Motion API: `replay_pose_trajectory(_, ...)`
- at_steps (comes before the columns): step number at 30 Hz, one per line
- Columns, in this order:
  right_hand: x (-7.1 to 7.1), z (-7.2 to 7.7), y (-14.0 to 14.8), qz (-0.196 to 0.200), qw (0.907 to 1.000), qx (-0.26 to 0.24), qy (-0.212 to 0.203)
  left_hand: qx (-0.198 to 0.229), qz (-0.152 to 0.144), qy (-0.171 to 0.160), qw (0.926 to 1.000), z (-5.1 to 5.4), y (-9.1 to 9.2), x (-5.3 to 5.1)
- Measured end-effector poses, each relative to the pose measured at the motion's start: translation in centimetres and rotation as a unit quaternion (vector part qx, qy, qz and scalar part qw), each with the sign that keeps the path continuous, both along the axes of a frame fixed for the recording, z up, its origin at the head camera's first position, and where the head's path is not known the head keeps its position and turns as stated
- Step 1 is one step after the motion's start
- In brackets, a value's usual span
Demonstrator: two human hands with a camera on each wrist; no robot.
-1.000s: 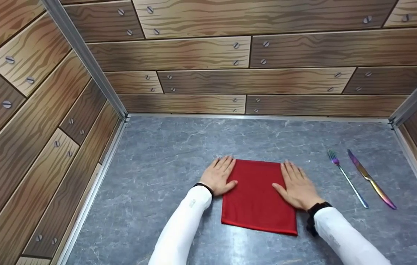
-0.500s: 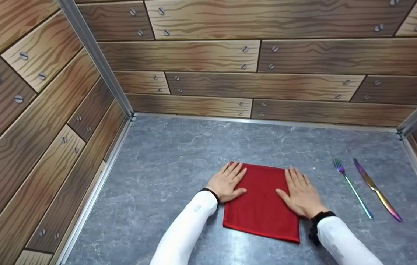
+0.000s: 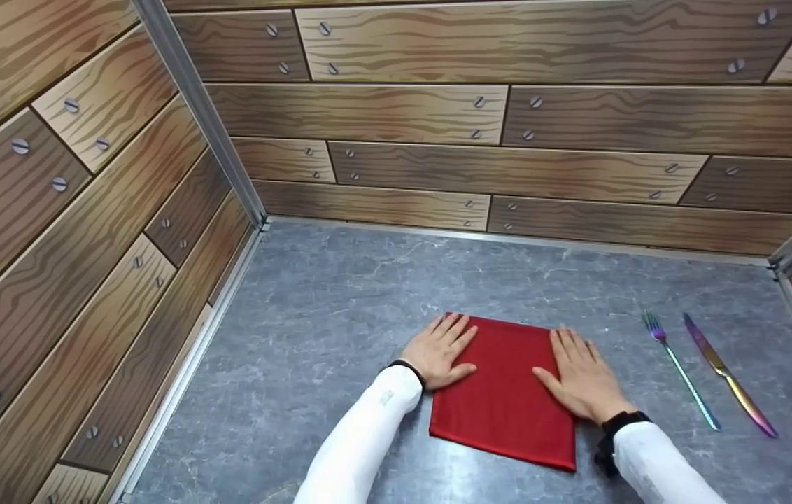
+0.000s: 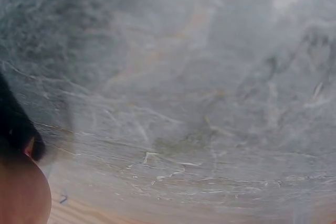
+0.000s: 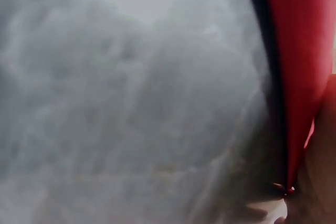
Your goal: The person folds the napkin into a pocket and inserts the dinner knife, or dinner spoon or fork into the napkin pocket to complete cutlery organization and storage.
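Note:
A red folded cloth (image 3: 504, 395) lies flat on the grey marbled surface in the head view. My left hand (image 3: 438, 352) rests on its left edge, palm down, with straight fingers and the thumb reaching inward over the fabric. On the opposite edge lies my right hand (image 3: 583, 376), also flat, its fingers pointing away and its thumb on the cloth. Red fabric (image 5: 304, 51) runs down the right side of the right wrist view. Only a blurred bit of skin (image 4: 23, 192) shows in the left wrist view.
To the right of the cloth lie a rainbow-coloured fork (image 3: 681, 371) and a matching knife (image 3: 728, 374), side by side. Wood-print walls (image 3: 382, 112) with metal edging enclose the grey surface (image 3: 340, 287) at the back, left and right.
The head view has shifted, so everything sits a little lower and further right in it. Both hands stay flat on the cloth's edges, and the fork and knife lie as before.

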State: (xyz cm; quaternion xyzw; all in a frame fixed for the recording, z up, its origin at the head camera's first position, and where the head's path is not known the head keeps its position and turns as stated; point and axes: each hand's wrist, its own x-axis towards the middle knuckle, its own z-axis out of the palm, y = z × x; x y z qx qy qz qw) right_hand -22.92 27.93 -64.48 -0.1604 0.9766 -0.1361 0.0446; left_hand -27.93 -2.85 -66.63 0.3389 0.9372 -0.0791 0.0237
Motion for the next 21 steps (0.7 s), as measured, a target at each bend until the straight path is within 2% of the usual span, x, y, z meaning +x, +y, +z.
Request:
replay_pose_trajectory(4,0.2,0.8,-0.3,0.005,0.9999,-0.004,0.015,-0.002,0.002,-0.002,1.0000,0.3,0.1,-0.1)
replay_pose_trajectory(8,1.3,1.3,-0.7,0.010,0.9999,0.001,0.008,0.006,-0.005,-0.013,0.9999,0.3,0.4,-0.2)
replay_pose_trajectory(15,2.9,0.2,-1.0,0.007,0.9999,0.006,0.014,0.001,-0.004,0.003,1.0000,0.0,0.4,-0.2)
replay_pose_trajectory(21,2.9,-0.6,-1.1,0.005,0.9999,0.004,0.010,0.012,-0.003,-0.003,0.9999,0.0,-0.3,-0.1)
